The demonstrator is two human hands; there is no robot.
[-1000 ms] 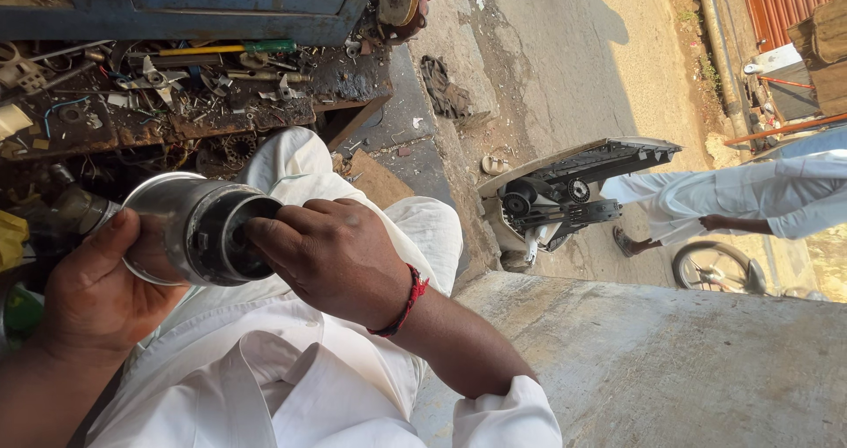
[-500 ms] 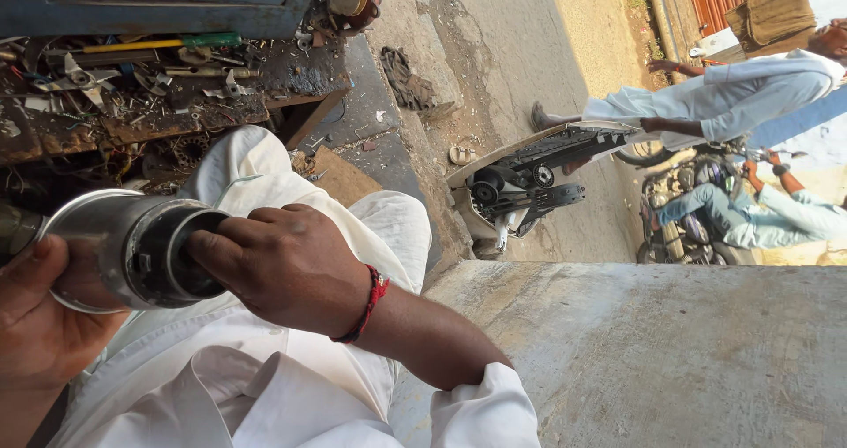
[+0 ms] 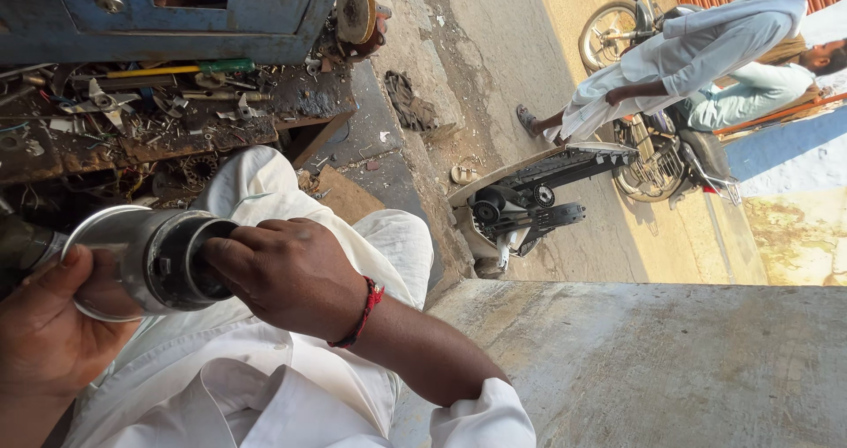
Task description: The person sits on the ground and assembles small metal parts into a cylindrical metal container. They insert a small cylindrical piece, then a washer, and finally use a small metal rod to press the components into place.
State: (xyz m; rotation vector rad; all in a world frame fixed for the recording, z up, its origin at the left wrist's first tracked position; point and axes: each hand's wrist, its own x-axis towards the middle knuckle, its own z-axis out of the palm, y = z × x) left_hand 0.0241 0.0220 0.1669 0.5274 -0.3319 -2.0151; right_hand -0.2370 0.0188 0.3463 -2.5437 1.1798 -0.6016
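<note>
Left hand [image 3: 40, 342] clamped around metal cylinder [image 3: 146, 258], lower left of frame; right hand [image 3: 282, 276] fingers closed inside its open end. Cluttered table [image 3: 53, 153] upper left.

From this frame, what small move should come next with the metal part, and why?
Probably turn or work the right hand fingers a little deeper: they are already inside the open end of the metal cylinder, which the left hand steadies from behind.

The motorcycle [image 3: 657, 139] and two people beside it have come into view; the metal cylinder [image 3: 146, 258] sits lower left
</note>
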